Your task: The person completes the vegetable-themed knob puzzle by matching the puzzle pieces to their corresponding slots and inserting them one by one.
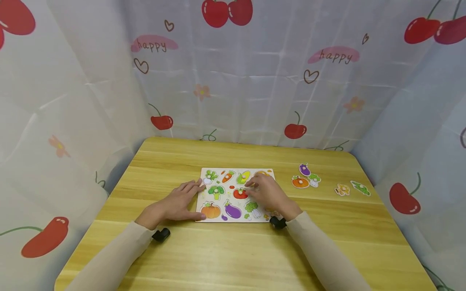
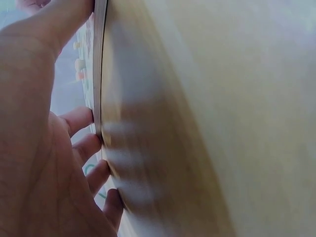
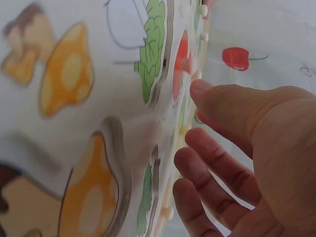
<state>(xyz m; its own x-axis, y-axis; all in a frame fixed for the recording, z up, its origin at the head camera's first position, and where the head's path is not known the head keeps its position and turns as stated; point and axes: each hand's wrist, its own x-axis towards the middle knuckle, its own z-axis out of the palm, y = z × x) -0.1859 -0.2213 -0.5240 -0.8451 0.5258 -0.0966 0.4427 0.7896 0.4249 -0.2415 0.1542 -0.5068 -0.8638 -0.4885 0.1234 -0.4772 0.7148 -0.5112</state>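
A white vegetable puzzle board (image 1: 204,199) lies on the table, with a radish (image 1: 208,178), a carrot (image 1: 227,176), corn (image 1: 242,177), broccoli (image 1: 216,192) and a tomato piece (image 1: 240,194) on it. My left hand (image 1: 176,203) rests at the board's left side, its fingers spread, thumb by the lower left corner. Above the board's right part is my right hand (image 1: 268,193), nearest the tomato. From the right wrist view, the thumb and fingers stand apart beside the tomato's knob (image 3: 186,65), holding nothing visible. This hand hides part of the board's right side.
Right of the board lie loose pieces: an eggplant (image 1: 304,169), a pumpkin (image 1: 300,182), a leafy vegetable (image 1: 314,180), a yellow mushroom-like piece (image 1: 342,189) and a green pod-like piece (image 1: 360,188). A cherry-print curtain (image 1: 247,101) surrounds the wooden table (image 1: 225,254).
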